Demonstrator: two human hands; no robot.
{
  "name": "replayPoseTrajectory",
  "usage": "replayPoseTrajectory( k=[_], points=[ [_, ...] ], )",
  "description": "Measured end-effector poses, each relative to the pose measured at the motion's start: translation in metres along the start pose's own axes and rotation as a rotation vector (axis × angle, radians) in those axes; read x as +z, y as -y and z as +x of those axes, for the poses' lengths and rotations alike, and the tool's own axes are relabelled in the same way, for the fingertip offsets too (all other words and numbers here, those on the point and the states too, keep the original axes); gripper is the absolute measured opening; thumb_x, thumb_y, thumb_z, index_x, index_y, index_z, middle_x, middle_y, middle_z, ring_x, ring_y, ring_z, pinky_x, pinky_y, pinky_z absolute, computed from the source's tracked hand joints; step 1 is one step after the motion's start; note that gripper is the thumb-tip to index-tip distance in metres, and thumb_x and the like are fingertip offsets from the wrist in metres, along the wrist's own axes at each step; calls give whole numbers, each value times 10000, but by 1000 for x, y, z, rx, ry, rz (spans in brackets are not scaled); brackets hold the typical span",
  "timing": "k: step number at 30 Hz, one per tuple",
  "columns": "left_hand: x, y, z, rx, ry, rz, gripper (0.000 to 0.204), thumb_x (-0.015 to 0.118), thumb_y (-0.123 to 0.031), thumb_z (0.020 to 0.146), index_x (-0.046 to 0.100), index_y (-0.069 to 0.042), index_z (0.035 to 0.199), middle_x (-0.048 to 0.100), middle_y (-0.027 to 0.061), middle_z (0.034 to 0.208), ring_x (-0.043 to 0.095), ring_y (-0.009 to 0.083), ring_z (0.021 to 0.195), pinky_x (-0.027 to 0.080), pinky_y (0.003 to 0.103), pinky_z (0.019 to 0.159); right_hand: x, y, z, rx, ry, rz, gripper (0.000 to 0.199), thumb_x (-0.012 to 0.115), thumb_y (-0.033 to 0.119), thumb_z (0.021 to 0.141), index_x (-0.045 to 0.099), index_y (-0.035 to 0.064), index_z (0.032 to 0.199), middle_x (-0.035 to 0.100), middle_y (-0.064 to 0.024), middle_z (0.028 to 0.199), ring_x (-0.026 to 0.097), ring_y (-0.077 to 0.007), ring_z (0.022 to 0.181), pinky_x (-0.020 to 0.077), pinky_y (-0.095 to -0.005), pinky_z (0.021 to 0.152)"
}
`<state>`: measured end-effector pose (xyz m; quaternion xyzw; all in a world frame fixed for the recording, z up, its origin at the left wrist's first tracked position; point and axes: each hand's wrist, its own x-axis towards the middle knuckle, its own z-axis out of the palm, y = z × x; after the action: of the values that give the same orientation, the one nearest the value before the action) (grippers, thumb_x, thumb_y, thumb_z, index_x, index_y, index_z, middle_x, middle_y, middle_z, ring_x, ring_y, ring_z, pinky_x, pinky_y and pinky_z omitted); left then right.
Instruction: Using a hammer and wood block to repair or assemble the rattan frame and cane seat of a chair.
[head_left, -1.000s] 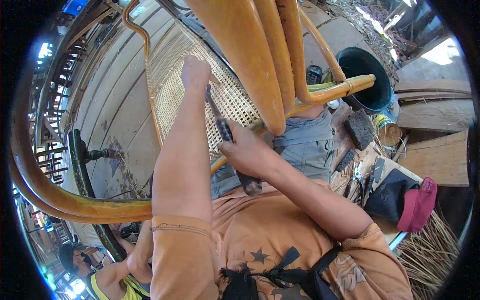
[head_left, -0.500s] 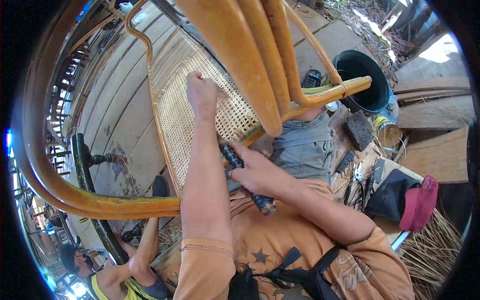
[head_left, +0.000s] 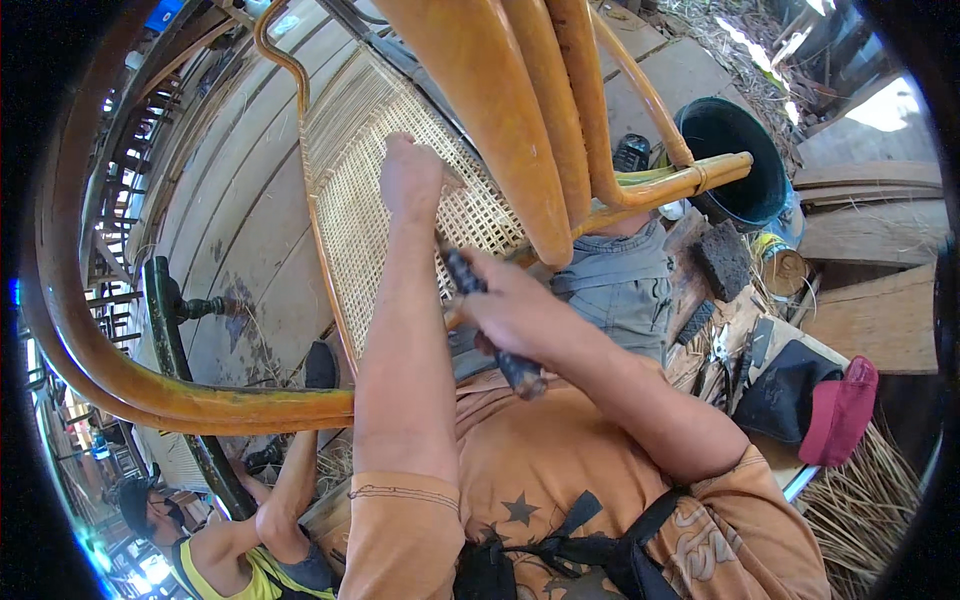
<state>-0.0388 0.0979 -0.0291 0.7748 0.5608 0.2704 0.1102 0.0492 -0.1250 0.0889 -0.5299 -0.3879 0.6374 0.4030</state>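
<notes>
L hand (head_left: 412, 178) on woven cane panel (head_left: 370, 200); R hand (head_left: 510, 305) grips dark tool (head_left: 490, 322) (ridged)

Glossy golden-orange rattan chair frame (head_left: 520, 130) with pale cream open-lattice woven cane panel (head_left: 365, 190); dark tool (head_left: 490, 325); orange shirt (head_left: 560, 480) with dark stars; maroon cap (head_left: 840, 410).

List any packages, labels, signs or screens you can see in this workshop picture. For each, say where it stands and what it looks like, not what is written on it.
Tin can: on the floor to the right, beside the black bucket; round, with a yellow and blue wrapper and a brownish top.
Blue panel: at the top left edge; flat and bright blue; too small to tell whether it is a sign.
No screens are in view.
</notes>
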Motion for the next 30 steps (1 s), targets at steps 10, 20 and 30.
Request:
replayPoseTrajectory(
  k=[10,20,30],
  points=[
    [16,-1,2,-15,-62,-51,308,482,-154,803,531,-51,1089,635,239,954,618,378,913,472,432,822,-8,-7,-4,40,-92,-117,544,487,98,817,329,-7,1327,526,-98,781,520,-140,563,442,-291,499],
    [-139,-134,-61,-81,-339,-307,206,502,-88,863,514,19,1039,559,190,1016,580,304,888,458,366,789,-10,2,-43,25,101,-88,607,520,125,827,274,-17,1363,530,-103,838,526,-142,571,442,-280,516],
    [-330,-65,-249,-94,-779,-648,391,487,-230,894,446,0,1207,493,152,1205,580,268,865,543,323,654,-23,-14,-49,176,148,-30,542,534,87,814,334,-9,1309,487,-29,685,504,-112,480,417,-263,430]
  ],
)
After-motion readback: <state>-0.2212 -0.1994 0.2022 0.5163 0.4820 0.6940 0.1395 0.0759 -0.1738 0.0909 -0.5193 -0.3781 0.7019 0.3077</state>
